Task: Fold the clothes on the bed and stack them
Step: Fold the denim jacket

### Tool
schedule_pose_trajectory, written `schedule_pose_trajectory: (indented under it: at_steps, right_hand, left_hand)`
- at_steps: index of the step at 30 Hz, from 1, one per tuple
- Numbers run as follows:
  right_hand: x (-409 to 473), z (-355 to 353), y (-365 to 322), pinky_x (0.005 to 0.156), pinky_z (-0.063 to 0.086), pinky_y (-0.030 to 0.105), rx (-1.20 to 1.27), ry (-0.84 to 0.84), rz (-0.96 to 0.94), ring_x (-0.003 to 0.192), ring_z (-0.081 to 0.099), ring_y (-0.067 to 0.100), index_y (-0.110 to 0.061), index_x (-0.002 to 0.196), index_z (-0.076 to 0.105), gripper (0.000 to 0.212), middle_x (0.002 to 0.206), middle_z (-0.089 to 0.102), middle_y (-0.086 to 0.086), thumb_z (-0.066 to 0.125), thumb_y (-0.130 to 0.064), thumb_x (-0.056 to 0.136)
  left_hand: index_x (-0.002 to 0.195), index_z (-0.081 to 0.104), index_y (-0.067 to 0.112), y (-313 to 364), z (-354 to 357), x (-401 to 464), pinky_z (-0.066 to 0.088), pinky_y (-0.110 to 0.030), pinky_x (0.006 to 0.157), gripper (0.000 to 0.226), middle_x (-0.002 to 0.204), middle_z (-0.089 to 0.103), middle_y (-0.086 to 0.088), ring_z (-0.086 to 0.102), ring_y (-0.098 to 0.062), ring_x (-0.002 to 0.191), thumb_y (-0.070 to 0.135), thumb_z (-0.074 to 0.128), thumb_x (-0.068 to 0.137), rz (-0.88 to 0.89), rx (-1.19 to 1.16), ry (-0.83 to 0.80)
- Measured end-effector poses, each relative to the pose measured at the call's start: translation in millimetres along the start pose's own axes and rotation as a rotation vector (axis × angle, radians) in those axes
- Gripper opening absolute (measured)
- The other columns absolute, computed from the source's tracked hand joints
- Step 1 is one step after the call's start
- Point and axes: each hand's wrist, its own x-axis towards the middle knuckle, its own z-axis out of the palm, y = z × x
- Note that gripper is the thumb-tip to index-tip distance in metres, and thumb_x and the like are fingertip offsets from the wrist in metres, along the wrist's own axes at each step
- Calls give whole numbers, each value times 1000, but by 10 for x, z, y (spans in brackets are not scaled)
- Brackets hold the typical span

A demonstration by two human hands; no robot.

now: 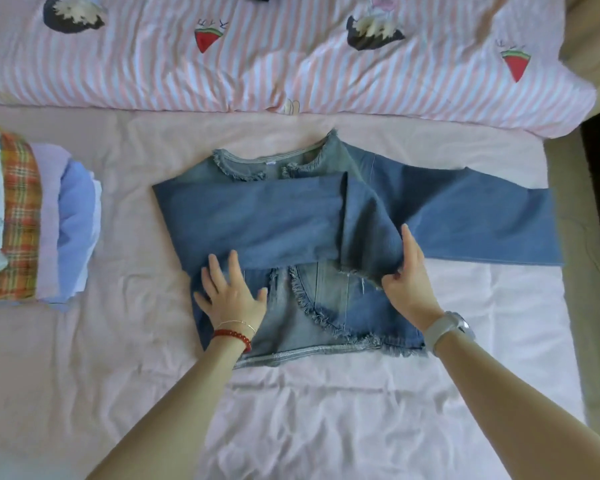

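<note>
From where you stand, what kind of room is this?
Most likely a bedroom at home. A pink sheet covers the bed, a striped quilt with cartoon prints lies along its far side, and a stack of folded clothes sits beside the denim jacket being folded.

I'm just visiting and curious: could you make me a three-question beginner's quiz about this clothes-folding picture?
1. True or false: the left hand lies flat on the denim jacket.
2. Which hand has a grip on a fold of denim? A) left B) right C) neither
3. Fill in: the pile of folded clothes lies to the person's ____.

Key: 1 true; 2 B, the right hand pinches the fold; 3 left, on the pink sheet.
</note>
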Motion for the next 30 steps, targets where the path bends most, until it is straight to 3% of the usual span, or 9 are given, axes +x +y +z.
schedule_pose_trajectory:
  at_steps: [5, 10, 13, 17, 18, 19, 20, 23, 30]
  right_hand:
    - [55, 58, 111, 92, 35, 36, -1070, -92, -285, 121, 36, 30, -33, 148, 9, 81, 152, 15, 11, 53, -11, 85]
    - [203, 81, -363, 83, 41, 40, -733, 30, -212, 102, 53, 34, -28, 138, 42, 47, 113, 58, 12, 47, -19, 92]
    - [152, 204, -682, 65, 38, 33, -193, 23, 12, 78, 48, 31, -22, 86, 56, 22, 75, 53, 10, 36, -30, 90]
    - [-22, 342, -1173, 57, 34, 28, 411, -18, 194, 63, 44, 20, -8, 81, 58, 27, 65, 49, 4, 42, -26, 93]
    - [-85, 394, -1286, 63, 41, 31, 441, -64, 173, 87, 31, 7, 2, 95, 60, 31, 76, 60, 12, 43, -24, 94]
    - [-174, 457, -1402, 77, 50, 52, 413, -128, 124, 102, 53, 38, 9, 103, 56, 35, 86, 64, 23, 43, -23, 94]
    - [-285, 543, -1517, 68, 20, 28, 322, -197, 28, 81, 61, 38, 9, 105, 55, 34, 84, 61, 29, 44, -20, 94]
    - [-685, 918, -1822, 55, 39, 18, -47, -443, -346, 58, 51, 7, -19, 129, 54, 37, 82, 66, 10, 46, -11, 93]
    - [-1458, 1654, -2162, 105, 33, 31, -223, -746, -729, 125, 44, 25, -14, 137, 44, 50, 133, 53, 10, 59, -16, 90]
  left_hand:
    - [145, 24, 11, -321, 172, -45, 21, -45, 110, 79, 154, 10, -12, 12, -31, 140, 23, 67, 80, -53, -16, 83]
    - [141, 32, 18, -288, 76, 99, 27, -48, 101, 77, 152, 17, -14, 27, -37, 128, 29, 71, 76, -17, 48, 116]
    - [142, 31, 20, -306, -42, 182, 30, -47, 101, 75, 151, 21, -11, 29, -35, 127, 33, 70, 78, 3, 9, 138]
    - [112, 56, 9, -333, -487, 238, 36, -36, 98, 33, 121, 54, -11, 45, -27, 115, 27, 63, 85, -150, -774, -5]
    - [103, 57, 13, -344, -682, 194, 38, -34, 92, 29, 109, 57, -6, 49, -24, 106, 36, 61, 85, -241, -1029, -126]
    - [101, 55, 15, -373, -873, 142, 41, -35, 89, 33, 106, 59, -2, 53, -23, 102, 45, 55, 87, -306, -1234, -277]
    - [105, 55, 15, -429, -1060, 88, 44, -35, 87, 43, 108, 61, -1, 58, -21, 102, 54, 48, 87, -316, -1371, -417]
    - [110, 59, 15, -627, -1592, -60, 50, -40, 86, 67, 113, 65, -6, 61, -21, 106, 66, 46, 68, -216, -1512, -529]
    - [108, 59, -5, -1391, -2396, -304, 48, -24, 66, 21, 96, 61, -15, 60, -33, 90, 1, 49, 91, -249, -928, 159]
